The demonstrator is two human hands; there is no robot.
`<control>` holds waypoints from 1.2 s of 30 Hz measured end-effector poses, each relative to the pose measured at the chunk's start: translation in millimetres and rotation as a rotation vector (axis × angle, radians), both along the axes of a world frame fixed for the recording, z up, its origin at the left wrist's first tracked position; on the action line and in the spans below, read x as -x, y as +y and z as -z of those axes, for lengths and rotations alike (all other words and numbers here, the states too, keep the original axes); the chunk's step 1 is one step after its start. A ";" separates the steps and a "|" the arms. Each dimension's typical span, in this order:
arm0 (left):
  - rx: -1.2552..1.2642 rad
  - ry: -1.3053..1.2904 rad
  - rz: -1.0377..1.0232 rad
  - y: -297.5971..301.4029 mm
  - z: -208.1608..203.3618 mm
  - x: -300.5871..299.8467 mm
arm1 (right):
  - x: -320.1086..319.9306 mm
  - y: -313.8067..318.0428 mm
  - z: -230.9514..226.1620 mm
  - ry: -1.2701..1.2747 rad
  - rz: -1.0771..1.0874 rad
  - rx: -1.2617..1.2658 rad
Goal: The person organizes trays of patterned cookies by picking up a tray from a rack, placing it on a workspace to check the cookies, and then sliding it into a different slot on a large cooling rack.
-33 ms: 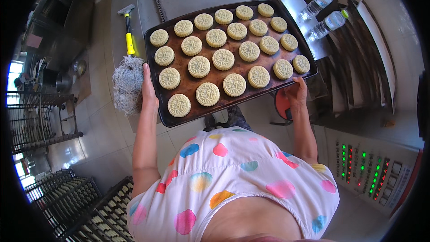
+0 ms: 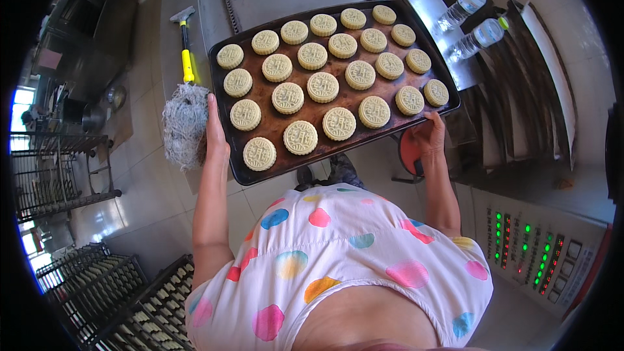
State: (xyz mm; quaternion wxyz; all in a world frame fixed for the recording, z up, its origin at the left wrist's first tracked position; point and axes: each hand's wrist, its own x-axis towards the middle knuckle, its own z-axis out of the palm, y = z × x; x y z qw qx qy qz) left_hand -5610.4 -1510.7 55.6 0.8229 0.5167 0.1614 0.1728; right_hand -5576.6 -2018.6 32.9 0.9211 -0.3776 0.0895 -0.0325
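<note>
Two bare hands carry a dark baking tray (image 2: 242, 168): the left hand (image 2: 215, 135) grips its left edge, the right hand (image 2: 429, 135) clasps its near right corner. The tray is held at chest height above the tiled floor, its long axis slanting up toward the right. Rows of pale round stamped cakes (image 2: 323, 86) cover it (all lying flat). Clear plastic bottles (image 2: 463, 6) with green caps lie beyond its far right corner; a grey control panel (image 2: 533, 247) of green lights sits lower right.

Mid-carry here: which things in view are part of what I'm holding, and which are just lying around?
In hand:
baking tray
stamped pastry rounds
left hand
right hand

Lying about:
mop
water bottles
stacked spare trays
control panel
red stool
</note>
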 end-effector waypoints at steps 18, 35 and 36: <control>-0.258 0.322 0.064 -33.7 15.0 26.3 | -26.6 -13.9 -36.8 0.243 -0.480 0.154; 0.715 0.489 0.231 -57.1 40.1 131.4 | -8.9 67.8 -132.2 -0.180 -0.609 1.841; 0.703 0.478 0.236 -55.9 41.0 131.0 | -13.4 83.9 -132.0 -0.461 -0.445 1.850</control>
